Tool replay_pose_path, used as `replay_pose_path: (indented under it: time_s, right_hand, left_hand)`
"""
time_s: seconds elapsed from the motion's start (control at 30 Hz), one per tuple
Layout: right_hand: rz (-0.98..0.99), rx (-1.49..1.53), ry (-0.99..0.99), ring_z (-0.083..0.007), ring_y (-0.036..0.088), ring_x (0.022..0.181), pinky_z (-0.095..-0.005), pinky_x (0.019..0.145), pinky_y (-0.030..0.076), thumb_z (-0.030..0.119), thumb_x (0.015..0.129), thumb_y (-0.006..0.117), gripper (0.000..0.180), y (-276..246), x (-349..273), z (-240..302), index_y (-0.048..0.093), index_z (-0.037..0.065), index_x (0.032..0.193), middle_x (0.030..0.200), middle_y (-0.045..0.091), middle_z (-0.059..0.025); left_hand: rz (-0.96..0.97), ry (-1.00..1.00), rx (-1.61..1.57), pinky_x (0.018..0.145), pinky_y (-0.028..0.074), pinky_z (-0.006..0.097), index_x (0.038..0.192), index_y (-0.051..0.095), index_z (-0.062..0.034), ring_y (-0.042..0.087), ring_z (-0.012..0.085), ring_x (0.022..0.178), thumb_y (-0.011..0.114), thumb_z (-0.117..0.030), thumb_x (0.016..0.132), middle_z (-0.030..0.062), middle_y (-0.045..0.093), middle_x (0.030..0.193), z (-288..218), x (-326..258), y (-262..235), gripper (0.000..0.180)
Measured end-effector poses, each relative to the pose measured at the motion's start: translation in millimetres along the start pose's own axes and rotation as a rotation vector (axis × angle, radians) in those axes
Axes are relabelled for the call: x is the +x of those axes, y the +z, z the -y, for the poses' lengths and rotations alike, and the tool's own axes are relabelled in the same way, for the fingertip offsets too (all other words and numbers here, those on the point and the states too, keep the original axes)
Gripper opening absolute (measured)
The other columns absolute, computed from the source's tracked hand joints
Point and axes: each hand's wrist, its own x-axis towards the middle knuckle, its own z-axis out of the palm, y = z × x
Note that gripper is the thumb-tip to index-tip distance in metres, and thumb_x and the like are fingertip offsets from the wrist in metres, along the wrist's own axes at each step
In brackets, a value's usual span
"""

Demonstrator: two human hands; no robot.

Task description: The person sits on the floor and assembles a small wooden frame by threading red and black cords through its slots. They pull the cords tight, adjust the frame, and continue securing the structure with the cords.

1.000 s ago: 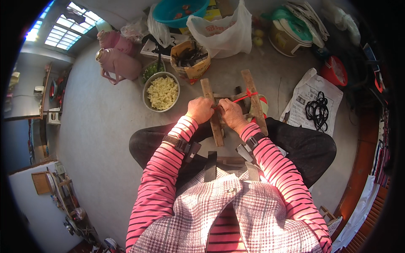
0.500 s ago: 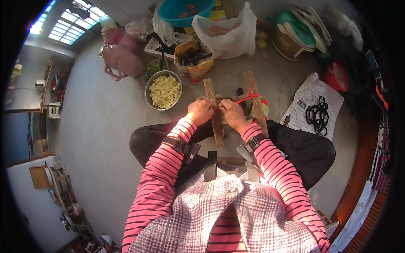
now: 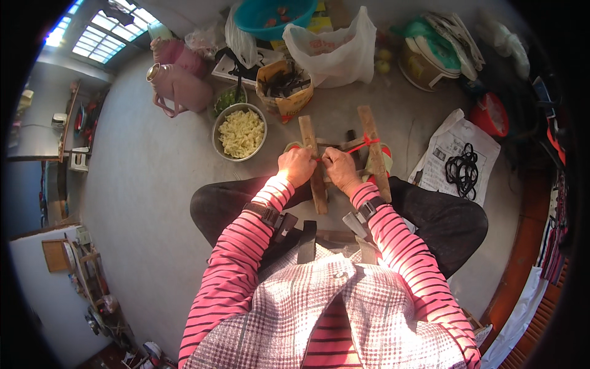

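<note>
Two long wooden slats lie on the floor between my knees, joined by a dark crosspiece [image 3: 345,146]. My left hand [image 3: 297,166] is closed on the left wooden slat [image 3: 318,195] near the joint. My right hand [image 3: 340,172] is right beside it, fingers pinched at the same spot. A red band [image 3: 367,142] wraps the right wooden slat [image 3: 376,163], and a strand of it runs back toward my right hand. What lies under my fingers is hidden.
A metal bowl [image 3: 241,132] of pale yellow pieces stands left of the slats, with a pink jug [image 3: 178,83] behind it. Further back are a brown paper bag [image 3: 284,92], a white plastic bag [image 3: 335,46] and a teal basin [image 3: 273,15]. Black loops [image 3: 462,167] lie on newspaper at right.
Both hands stay at the joint on the left slat, shifting only slightly. The picture has drifted a little with my head.
</note>
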Motion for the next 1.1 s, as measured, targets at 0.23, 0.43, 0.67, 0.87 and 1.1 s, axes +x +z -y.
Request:
replay_pose_path:
  time_s: [0.23,0.43,0.67,0.87,1.1]
  right_hand:
    - [0.040,-0.136,0.063,-0.0406,0.063,0.082,-0.0498,0.072,0.049,0.015,0.083,0.060,0.010,-0.1,4.2,3.1,0.059,0.006,0.080,0.081,0.066,-0.0173]
    - [0.101,-0.111,0.064,-0.0401,0.063,0.084,-0.0498,0.072,0.049,0.017,0.085,0.059,0.011,-7.7,5.2,6.8,0.059,0.006,0.083,0.082,0.067,-0.0172]
    - [0.087,-0.145,-0.037,-0.0375,0.061,0.091,-0.0465,0.076,0.049,0.018,0.089,0.058,0.011,-7.5,0.5,9.0,0.059,0.007,0.090,0.094,0.064,-0.0141]
    - [0.031,-0.118,-0.073,-0.0376,0.060,0.089,-0.0461,0.076,0.049,0.015,0.088,0.059,0.009,-3.5,-2.5,5.6,0.059,0.006,0.089,0.092,0.062,-0.0142]
    - [0.100,-0.232,-0.110,-0.0380,0.061,0.086,-0.0479,0.071,0.049,0.015,0.089,0.055,0.010,-7.5,-2.2,6.0,0.057,0.006,0.085,0.089,0.062,-0.0134]
  left_hand:
    - [0.058,-0.020,-0.058,0.076,0.052,0.047,0.095,0.069,-0.0111,0.066,0.0362,0.086,0.059,-0.023,0.079,0.0157,0.069,0.086,7.3,0.7,-2.2,0.022]
    - [0.012,0.058,-0.002,0.070,0.051,0.048,0.084,0.065,-0.0071,0.064,0.0388,0.081,0.062,-0.023,0.078,0.0156,0.067,0.080,5.2,-0.5,-2.4,0.017]
    - [-0.001,0.028,-0.133,0.072,0.052,0.048,0.088,0.068,-0.0067,0.064,0.0406,0.081,0.062,-0.021,0.077,0.0177,0.067,0.081,6.4,2.0,0.4,0.019]
    - [-0.056,0.012,-0.150,0.071,0.051,0.049,0.080,0.065,-0.0011,0.063,0.0420,0.079,0.064,-0.017,0.076,0.0217,0.065,0.079,15.7,2.4,15.5,0.017]
    - [-0.050,0.003,-0.302,0.067,0.049,0.048,0.075,0.062,0.0024,0.062,0.0432,0.078,0.064,-0.012,0.074,0.0239,0.063,0.077,20.1,5.7,17.0,0.014]
